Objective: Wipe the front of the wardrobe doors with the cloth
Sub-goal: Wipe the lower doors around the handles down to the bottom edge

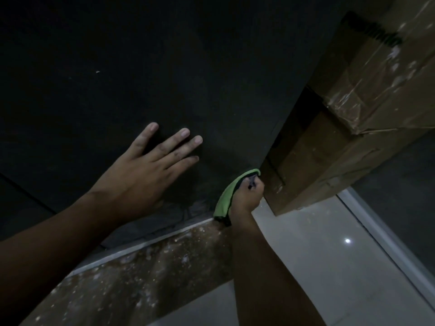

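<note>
The dark wardrobe door point(164, 67) fills the upper left of the view. My left hand point(146, 170) lies flat against it with fingers spread and straight. My right hand point(248, 196) grips a green cloth point(228, 196) and holds it against the door's lower right corner, close to the floor. The cloth's dark underside shows near my fingers and at my wrist.
A tall cardboard box point(353, 114) wrapped in clear tape stands right beside the door's right edge, touching my right hand. A brown speckled plinth point(141, 278) runs below the door. Pale glossy floor tiles point(317, 255) and a dark wall with a white skirting lie at right.
</note>
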The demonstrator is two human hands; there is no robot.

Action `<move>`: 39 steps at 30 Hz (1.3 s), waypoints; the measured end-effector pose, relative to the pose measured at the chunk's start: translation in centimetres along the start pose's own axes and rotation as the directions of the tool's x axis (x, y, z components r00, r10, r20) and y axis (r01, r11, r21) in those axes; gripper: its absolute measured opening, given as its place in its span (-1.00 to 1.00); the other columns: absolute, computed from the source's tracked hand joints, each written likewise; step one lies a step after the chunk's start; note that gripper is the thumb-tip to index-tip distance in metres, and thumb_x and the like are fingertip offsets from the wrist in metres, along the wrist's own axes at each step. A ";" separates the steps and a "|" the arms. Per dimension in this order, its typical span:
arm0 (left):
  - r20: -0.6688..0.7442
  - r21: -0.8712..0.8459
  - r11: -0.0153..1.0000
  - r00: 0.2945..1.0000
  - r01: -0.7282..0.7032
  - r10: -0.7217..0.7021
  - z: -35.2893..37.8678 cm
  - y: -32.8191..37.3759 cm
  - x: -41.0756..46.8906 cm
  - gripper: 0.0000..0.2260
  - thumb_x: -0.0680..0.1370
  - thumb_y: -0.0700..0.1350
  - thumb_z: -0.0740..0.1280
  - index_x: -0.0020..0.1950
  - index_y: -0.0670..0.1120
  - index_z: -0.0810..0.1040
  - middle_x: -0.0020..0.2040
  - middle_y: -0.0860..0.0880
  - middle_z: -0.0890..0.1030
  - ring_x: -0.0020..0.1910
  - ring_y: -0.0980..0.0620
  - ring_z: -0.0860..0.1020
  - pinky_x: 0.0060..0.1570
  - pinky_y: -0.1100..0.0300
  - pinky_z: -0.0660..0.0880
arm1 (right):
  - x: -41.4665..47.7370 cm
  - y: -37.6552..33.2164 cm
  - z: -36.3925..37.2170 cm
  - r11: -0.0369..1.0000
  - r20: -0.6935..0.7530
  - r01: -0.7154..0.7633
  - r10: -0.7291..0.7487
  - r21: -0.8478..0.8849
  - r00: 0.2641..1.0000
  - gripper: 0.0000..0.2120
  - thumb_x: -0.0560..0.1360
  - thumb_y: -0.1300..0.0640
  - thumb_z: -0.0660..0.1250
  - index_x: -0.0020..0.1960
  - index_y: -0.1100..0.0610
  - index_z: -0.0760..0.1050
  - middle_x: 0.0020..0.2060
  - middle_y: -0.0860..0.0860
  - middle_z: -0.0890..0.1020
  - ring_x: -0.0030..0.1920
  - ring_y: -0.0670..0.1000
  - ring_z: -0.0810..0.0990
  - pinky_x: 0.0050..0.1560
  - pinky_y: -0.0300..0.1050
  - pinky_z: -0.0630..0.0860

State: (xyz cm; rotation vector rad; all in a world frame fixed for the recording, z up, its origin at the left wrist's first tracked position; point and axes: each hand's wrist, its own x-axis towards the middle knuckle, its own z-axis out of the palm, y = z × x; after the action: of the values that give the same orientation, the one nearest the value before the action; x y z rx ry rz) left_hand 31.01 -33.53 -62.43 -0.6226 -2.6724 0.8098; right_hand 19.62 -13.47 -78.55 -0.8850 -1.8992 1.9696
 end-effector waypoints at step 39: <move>0.034 -0.210 0.977 0.998 0.050 -0.044 5.9 4.2 -2.6 -0.42 0.50 -0.01 -0.03 0.51 -0.07 0.32 0.61 -0.10 0.07 0.59 -0.08 -0.01 0.48 -0.21 -0.31 | 2.1 5.1 0.0 0.972 -0.064 0.221 -0.226 -0.076 0.972 -0.65 0.62 0.29 0.26 0.40 0.22 0.46 0.40 0.07 0.48 0.36 -0.03 0.45 0.18 -0.42 0.34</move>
State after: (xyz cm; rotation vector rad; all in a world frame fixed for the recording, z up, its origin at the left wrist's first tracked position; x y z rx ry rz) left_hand 32.42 -34.29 -69.94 -0.5970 -2.8112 0.5310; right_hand 19.10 -12.83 -84.05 -0.7130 -1.9418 1.7286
